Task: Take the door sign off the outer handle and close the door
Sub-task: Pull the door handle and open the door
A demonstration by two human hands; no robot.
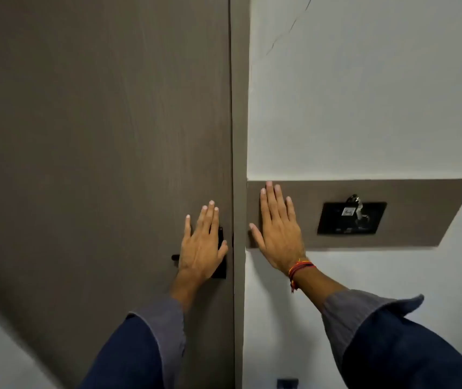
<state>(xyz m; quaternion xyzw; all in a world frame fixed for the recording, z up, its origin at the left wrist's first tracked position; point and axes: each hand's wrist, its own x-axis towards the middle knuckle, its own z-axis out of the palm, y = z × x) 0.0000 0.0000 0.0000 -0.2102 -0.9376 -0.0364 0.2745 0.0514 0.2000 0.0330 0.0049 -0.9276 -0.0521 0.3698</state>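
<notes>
A hotel room entry, likely: grey-brown door [98,136], wall panel [409,214] holding a key-card slot [350,219].

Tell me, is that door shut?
Shut, it seems: the door sits flush with its frame, with no gap showing.

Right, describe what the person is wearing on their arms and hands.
Both hands, the left hand and the right hand, are bare, with no gloves or rings visible. Each arm has a dark blue sleeve ending in a lighter grey-blue cuff turned back above the wrist. The right wrist carries a red and orange thread band with a loose end hanging down.
</notes>
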